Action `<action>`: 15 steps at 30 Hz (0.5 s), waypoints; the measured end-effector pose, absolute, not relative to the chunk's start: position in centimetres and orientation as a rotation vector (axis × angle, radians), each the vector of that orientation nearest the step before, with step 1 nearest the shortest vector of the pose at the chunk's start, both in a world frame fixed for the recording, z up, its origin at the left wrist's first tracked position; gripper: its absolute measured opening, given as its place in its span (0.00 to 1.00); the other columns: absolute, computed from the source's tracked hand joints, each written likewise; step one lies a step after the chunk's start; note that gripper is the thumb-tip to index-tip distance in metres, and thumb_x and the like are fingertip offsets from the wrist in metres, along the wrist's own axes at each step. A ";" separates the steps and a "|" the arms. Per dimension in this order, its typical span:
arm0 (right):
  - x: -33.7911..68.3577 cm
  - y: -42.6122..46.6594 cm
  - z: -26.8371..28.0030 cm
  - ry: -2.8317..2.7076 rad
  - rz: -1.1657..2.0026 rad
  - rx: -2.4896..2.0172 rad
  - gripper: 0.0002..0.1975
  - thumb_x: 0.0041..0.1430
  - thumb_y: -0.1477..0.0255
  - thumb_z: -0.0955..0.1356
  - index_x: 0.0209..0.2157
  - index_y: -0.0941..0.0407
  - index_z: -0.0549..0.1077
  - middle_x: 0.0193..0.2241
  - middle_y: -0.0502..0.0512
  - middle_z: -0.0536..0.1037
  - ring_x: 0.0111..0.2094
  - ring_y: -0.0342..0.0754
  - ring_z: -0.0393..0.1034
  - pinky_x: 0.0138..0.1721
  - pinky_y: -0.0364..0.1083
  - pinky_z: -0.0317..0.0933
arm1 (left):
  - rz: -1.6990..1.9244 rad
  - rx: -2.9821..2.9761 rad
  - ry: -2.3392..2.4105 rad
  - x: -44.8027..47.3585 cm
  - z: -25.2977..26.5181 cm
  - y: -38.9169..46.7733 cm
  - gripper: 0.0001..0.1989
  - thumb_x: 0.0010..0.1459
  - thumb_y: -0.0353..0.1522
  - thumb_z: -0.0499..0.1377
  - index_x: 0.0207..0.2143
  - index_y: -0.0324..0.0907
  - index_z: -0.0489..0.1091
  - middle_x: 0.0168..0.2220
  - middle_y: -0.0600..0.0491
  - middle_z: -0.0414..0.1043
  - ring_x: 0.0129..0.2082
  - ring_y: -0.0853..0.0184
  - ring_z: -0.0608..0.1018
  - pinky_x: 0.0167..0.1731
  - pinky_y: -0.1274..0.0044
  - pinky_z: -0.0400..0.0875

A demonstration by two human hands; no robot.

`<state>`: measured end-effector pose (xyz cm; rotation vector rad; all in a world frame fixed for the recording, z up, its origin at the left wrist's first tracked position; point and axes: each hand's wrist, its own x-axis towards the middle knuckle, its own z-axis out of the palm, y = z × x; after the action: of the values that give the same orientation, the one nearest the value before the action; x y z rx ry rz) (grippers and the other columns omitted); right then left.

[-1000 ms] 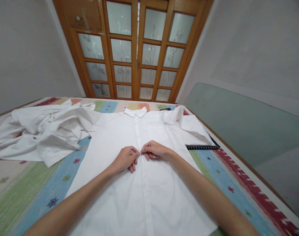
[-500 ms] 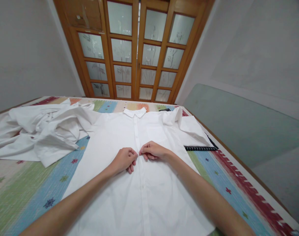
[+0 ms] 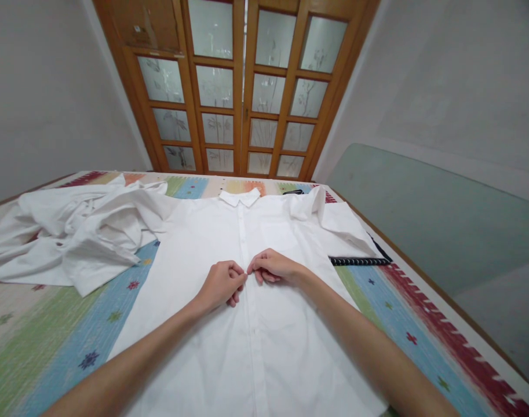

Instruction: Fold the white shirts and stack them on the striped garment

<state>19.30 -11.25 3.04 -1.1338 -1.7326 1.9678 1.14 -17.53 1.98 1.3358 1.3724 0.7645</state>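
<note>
A white button-up shirt (image 3: 194, 231) lies spread front up, its collar (image 3: 240, 197) at the far end. Down its middle runs the placket (image 3: 256, 359). Both hands meet at the placket about halfway down. My left hand (image 3: 224, 282) pinches the fabric there from the left, thumb and forefinger together. From the right, my right hand (image 3: 272, 267) pinches the same spot, its other fingers curled. The fingertips hide whatever button or buttonhole lies between them.
A crumpled heap of white cloth (image 3: 73, 231) lies to the left. Under everything is a colourful striped cloth (image 3: 42, 341). A black-and-white edged item (image 3: 360, 261) shows beneath the right sleeve. Wooden glazed doors (image 3: 242, 87) stand behind the table, and a greenish panel (image 3: 420, 214) is at right.
My left thumb and fingertips have shifted slightly right, closer against the right fingertips at the placket. The view has moved a little; the shirt lies as before.
</note>
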 end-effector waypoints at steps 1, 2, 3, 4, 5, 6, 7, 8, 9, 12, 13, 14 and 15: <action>19.3 -11.3 3.1 -1.728 1.970 -1.137 0.09 0.51 0.73 0.64 0.27 0.61 0.76 0.14 0.49 0.74 0.09 0.35 0.52 0.09 0.37 0.39 | 0.772 1.327 1.380 1.2 2.0 -17.5 0.08 0.53 0.33 0.62 0.29 0.38 0.67 0.18 0.58 0.71 0.11 0.73 0.72 0.09 0.84 0.65; 19.3 -11.2 3.1 -1.723 1.971 -1.141 0.09 0.51 0.73 0.64 0.27 0.61 0.75 0.14 0.49 0.74 0.09 0.35 0.52 0.09 0.37 0.39 | 0.774 1.315 1.387 1.2 2.0 -17.5 0.07 0.52 0.33 0.62 0.29 0.38 0.67 0.18 0.57 0.71 0.11 0.73 0.72 0.09 0.84 0.65; 19.2 -11.2 3.1 -1.719 1.974 -1.144 0.09 0.50 0.73 0.64 0.27 0.61 0.75 0.14 0.49 0.74 0.09 0.35 0.52 0.09 0.37 0.40 | 0.772 1.301 1.392 1.3 2.0 -17.5 0.07 0.52 0.32 0.61 0.29 0.38 0.67 0.18 0.57 0.71 0.11 0.73 0.72 0.09 0.83 0.65; 19.2 -11.2 3.1 -1.716 1.976 -1.149 0.09 0.50 0.74 0.63 0.27 0.61 0.75 0.14 0.49 0.74 0.09 0.35 0.52 0.09 0.37 0.40 | 0.765 1.284 1.397 1.3 2.0 -17.4 0.06 0.52 0.32 0.61 0.28 0.38 0.68 0.18 0.57 0.71 0.11 0.73 0.71 0.09 0.83 0.65; 19.2 -11.2 3.1 -1.715 1.978 -1.154 0.09 0.50 0.74 0.63 0.27 0.61 0.75 0.14 0.49 0.74 0.08 0.35 0.52 0.09 0.37 0.40 | 0.755 1.266 1.400 1.3 2.0 -17.4 0.06 0.52 0.32 0.61 0.29 0.38 0.68 0.18 0.57 0.72 0.11 0.73 0.71 0.09 0.83 0.64; 19.2 -11.2 3.1 -1.717 1.980 -1.160 0.09 0.50 0.74 0.63 0.26 0.61 0.75 0.14 0.49 0.74 0.08 0.35 0.51 0.09 0.37 0.40 | 0.745 1.251 1.402 1.3 2.1 -17.3 0.06 0.52 0.32 0.61 0.29 0.38 0.68 0.18 0.56 0.72 0.11 0.73 0.71 0.09 0.84 0.64; 19.1 -11.1 3.1 -1.718 1.981 -1.165 0.09 0.51 0.74 0.63 0.26 0.61 0.75 0.14 0.49 0.74 0.08 0.35 0.51 0.09 0.37 0.40 | 0.737 1.239 1.404 1.3 2.1 -17.3 0.06 0.52 0.32 0.61 0.28 0.37 0.69 0.18 0.56 0.72 0.11 0.74 0.71 0.09 0.84 0.63; 19.1 -11.1 3.1 -1.720 1.981 -1.168 0.09 0.51 0.75 0.63 0.26 0.61 0.75 0.14 0.49 0.74 0.08 0.35 0.51 0.09 0.37 0.40 | 0.732 1.230 1.407 1.3 2.2 -17.3 0.06 0.52 0.32 0.61 0.28 0.37 0.69 0.18 0.56 0.72 0.11 0.74 0.71 0.09 0.84 0.62; 19.1 -11.1 3.1 -1.720 1.980 -1.170 0.09 0.51 0.75 0.63 0.26 0.61 0.75 0.14 0.49 0.74 0.08 0.35 0.51 0.09 0.37 0.40 | 0.729 1.224 1.409 1.4 2.2 -17.2 0.06 0.52 0.32 0.61 0.28 0.37 0.69 0.18 0.56 0.73 0.11 0.74 0.71 0.09 0.84 0.61; 19.1 -11.1 3.0 -1.722 1.975 -1.172 0.09 0.51 0.75 0.62 0.26 0.61 0.74 0.14 0.49 0.74 0.08 0.35 0.52 0.08 0.36 0.40 | 0.722 1.217 1.417 1.5 2.4 -17.2 0.05 0.52 0.30 0.61 0.27 0.37 0.69 0.18 0.56 0.73 0.10 0.74 0.70 0.09 0.84 0.61; 19.1 -11.1 3.0 -1.722 1.973 -1.172 0.09 0.50 0.75 0.62 0.26 0.61 0.74 0.14 0.49 0.74 0.08 0.35 0.52 0.08 0.36 0.40 | 0.717 1.219 1.422 1.6 2.5 -17.2 0.04 0.52 0.29 0.60 0.27 0.38 0.69 0.18 0.57 0.73 0.10 0.74 0.70 0.09 0.84 0.61; 19.1 -11.1 3.0 -1.722 1.974 -1.172 0.09 0.50 0.75 0.62 0.26 0.61 0.74 0.14 0.49 0.74 0.08 0.35 0.52 0.08 0.36 0.40 | 0.713 1.224 1.428 1.6 2.6 -17.2 0.03 0.52 0.29 0.60 0.27 0.38 0.68 0.18 0.57 0.72 0.10 0.74 0.70 0.09 0.84 0.61; 19.0 -11.1 3.0 -1.720 1.976 -1.172 0.09 0.50 0.75 0.62 0.26 0.61 0.74 0.14 0.49 0.74 0.08 0.35 0.52 0.08 0.36 0.40 | 0.709 1.232 1.433 1.7 2.7 -17.3 0.03 0.52 0.28 0.59 0.27 0.38 0.68 0.18 0.57 0.72 0.10 0.74 0.70 0.09 0.84 0.62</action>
<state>19.04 -11.05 3.01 -1.1725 -1.7203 1.9763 1.71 -17.26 2.68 1.2317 1.4332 0.7093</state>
